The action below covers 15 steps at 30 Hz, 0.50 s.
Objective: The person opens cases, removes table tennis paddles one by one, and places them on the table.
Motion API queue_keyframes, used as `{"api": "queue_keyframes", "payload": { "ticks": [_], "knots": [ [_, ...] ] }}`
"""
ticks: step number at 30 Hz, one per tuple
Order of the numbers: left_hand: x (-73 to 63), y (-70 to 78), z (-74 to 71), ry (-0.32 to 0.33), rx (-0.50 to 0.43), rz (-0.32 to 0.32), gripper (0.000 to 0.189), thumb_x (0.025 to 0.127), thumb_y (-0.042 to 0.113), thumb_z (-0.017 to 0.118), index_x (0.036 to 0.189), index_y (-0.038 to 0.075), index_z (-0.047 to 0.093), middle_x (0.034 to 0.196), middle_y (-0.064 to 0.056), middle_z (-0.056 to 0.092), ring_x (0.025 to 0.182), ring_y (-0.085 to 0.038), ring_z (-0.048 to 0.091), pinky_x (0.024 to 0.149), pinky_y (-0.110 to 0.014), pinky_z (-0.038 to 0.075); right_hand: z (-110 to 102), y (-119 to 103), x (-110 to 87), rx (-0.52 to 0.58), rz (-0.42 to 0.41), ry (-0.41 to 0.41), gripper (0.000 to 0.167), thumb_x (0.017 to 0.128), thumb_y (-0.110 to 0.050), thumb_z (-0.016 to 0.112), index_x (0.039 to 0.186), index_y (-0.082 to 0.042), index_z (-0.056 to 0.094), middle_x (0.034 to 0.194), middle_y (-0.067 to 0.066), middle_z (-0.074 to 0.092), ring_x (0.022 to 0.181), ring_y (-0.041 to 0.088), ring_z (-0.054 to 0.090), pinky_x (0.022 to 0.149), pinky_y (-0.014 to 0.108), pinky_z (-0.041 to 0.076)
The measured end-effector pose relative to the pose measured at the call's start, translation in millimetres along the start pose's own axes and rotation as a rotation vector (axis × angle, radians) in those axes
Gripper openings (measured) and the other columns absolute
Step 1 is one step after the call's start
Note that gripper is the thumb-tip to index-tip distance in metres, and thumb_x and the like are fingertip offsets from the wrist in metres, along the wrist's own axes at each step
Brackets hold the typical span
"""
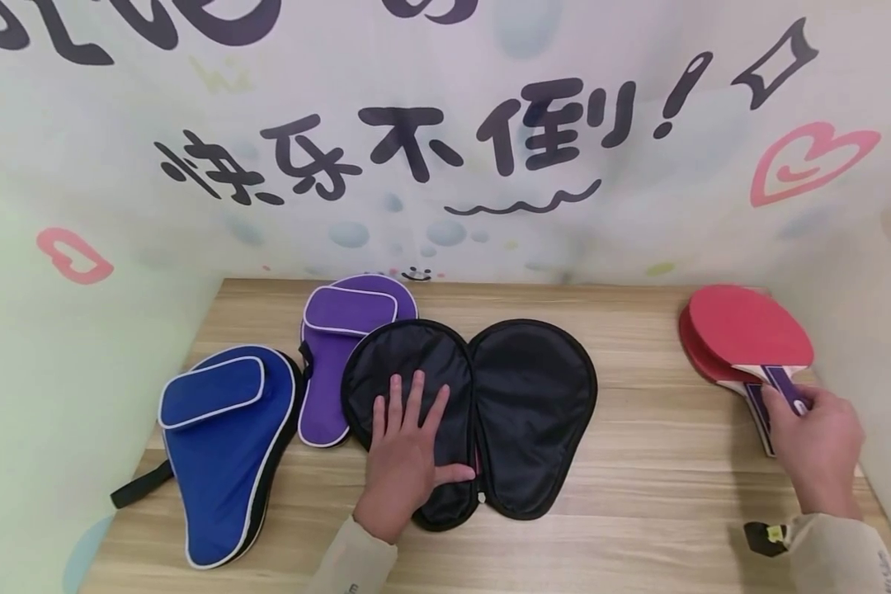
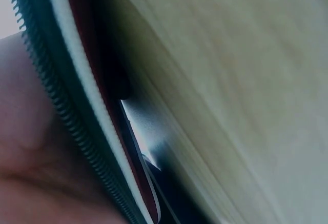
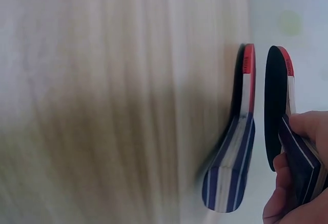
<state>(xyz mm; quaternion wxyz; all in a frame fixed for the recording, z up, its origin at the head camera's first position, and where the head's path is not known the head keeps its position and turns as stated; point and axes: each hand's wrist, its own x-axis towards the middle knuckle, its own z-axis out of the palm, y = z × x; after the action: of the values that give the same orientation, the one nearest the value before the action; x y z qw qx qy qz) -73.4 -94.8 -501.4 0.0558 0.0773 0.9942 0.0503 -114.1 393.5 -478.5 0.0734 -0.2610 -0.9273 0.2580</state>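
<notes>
A black-lined paddle case [image 1: 538,412] lies unzipped and spread flat at the table's middle. My left hand [image 1: 401,474] rests on its left half, fingers straight and spread, the thumb reaching toward the fold. Up close in the left wrist view runs the case's zipper edge [image 2: 77,126]. At the far right my right hand [image 1: 820,437] grips the purple-and-white handle of a red table tennis paddle [image 1: 753,326]. Below it a second paddle [image 1: 694,351] lies on the table; the right wrist view shows a gap between the held paddle [image 3: 275,106] and the lower paddle [image 3: 228,167].
A blue paddle case [image 1: 226,445] with a dark strap lies at the left. Behind the black-lined case and partly under it is a purple case [image 1: 327,371]. Printed cloth walls [image 1: 416,231] border the wooden table [image 1: 653,478] at the back and sides.
</notes>
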Motion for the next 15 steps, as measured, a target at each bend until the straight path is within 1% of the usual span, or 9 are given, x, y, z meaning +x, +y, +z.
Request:
{"api": "queue_keyframes", "payload": {
  "ticks": [3, 6, 10, 13, 15],
  "knots": [
    [0.2, 0.8, 0.9, 0.001, -0.002, 0.002, 0.116, 0.069, 0.088, 0.063, 0.163, 0.032, 0.024, 0.174, -0.01, 0.009, 0.161, -0.04, 0.003, 0.128, -0.061, 0.014, 2.3, 4.7, 1.3, 0.0, -0.007, -0.006, 0.057, 0.099, -0.034, 0.061, 0.134, 0.01, 0.06, 0.123, 0.037, 0.061, 0.095, 0.041, 0.052, 0.066, 0.03, 0.031],
    [-0.2, 0.6, 0.3, 0.005, -0.003, 0.003, 0.116, 0.069, 0.087, 0.063, 0.163, 0.031, 0.025, 0.174, -0.01, 0.009, 0.161, -0.04, 0.004, 0.128, -0.061, 0.014, 5.0, 6.6, 1.7, -0.002, -0.026, 0.002, 0.055, 0.099, -0.033, 0.062, 0.132, 0.011, 0.061, 0.119, 0.037, 0.061, 0.093, 0.041, 0.052, 0.066, 0.031, 0.031],
    [-0.8, 0.4, 0.4, 0.012, -0.005, 0.006, 0.116, 0.069, 0.087, 0.064, 0.163, 0.031, 0.025, 0.174, -0.011, 0.01, 0.161, -0.041, 0.004, 0.128, -0.061, 0.014, 8.9, 9.7, 1.2, -0.023, -0.059, 0.003, 0.053, 0.099, -0.031, 0.063, 0.129, 0.013, 0.062, 0.111, 0.036, 0.064, 0.086, 0.038, 0.053, 0.061, 0.029, 0.032],
    [-0.6, 0.8, 1.0, 0.013, -0.008, 0.008, 0.116, 0.069, 0.086, 0.064, 0.163, 0.03, 0.025, 0.174, -0.011, 0.01, 0.161, -0.041, 0.004, 0.128, -0.061, 0.014, 10.3, 12.2, 0.5, -0.048, -0.076, -0.02, 0.053, 0.099, -0.031, 0.063, 0.127, 0.014, 0.062, 0.105, 0.033, 0.064, 0.081, 0.033, 0.052, 0.056, 0.027, 0.032],
    [0.0, 1.4, 0.6, 0.008, -0.015, 0.005, 0.116, 0.069, 0.086, 0.065, 0.163, 0.03, 0.025, 0.174, -0.011, 0.009, 0.161, -0.04, 0.003, 0.128, -0.061, 0.014, 10.4, 12.7, 0.7, -0.063, -0.079, -0.046, 0.056, 0.1, -0.033, 0.062, 0.13, 0.015, 0.06, 0.105, 0.033, 0.063, 0.082, 0.032, 0.05, 0.058, 0.027, 0.032]
  ]
}}
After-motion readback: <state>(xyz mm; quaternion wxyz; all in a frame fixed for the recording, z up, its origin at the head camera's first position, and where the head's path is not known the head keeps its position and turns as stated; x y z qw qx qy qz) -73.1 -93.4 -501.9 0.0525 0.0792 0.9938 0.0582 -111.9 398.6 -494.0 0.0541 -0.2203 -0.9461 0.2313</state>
